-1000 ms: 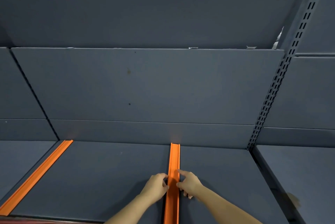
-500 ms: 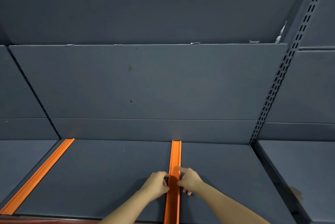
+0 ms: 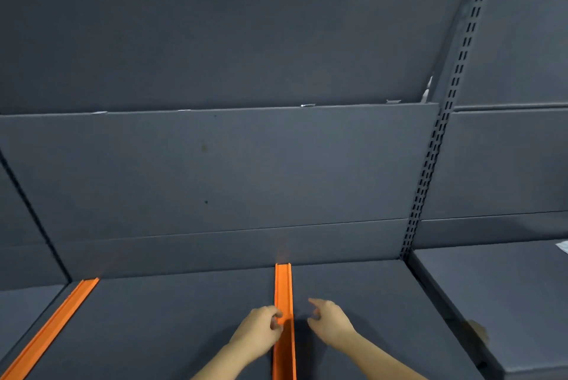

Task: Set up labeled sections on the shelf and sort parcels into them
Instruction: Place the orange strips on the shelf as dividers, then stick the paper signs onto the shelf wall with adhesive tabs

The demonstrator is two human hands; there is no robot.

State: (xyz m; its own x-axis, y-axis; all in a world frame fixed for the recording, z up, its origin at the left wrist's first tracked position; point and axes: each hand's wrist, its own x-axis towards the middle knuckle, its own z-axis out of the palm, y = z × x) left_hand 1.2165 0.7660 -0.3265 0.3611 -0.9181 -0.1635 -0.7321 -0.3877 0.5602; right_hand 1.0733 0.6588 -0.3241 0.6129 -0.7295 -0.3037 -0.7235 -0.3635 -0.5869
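An orange divider rail point(image 3: 283, 287) runs front to back down the middle of the dark grey shelf point(image 3: 190, 312), its far end against the back panel. My left hand point(image 3: 261, 330) sits at the rail's left edge, fingers curled and pinching that edge. My right hand point(image 3: 330, 319) hovers just right of the rail, off it, with fingers loosely spread and nothing in it. A second orange divider rail point(image 3: 52, 327) lies along the shelf's left side.
A slotted metal upright point(image 3: 436, 146) stands at the right of the bay. Beyond it lies a neighbouring shelf point(image 3: 491, 303) with a white paper scrap point(image 3: 564, 246) at its far right. Grey back panels point(image 3: 215, 170) rise behind.
My right hand has lifted off the middle rail and moved to the right. The left hand stays at the rail's left edge. The view has tilted upward.
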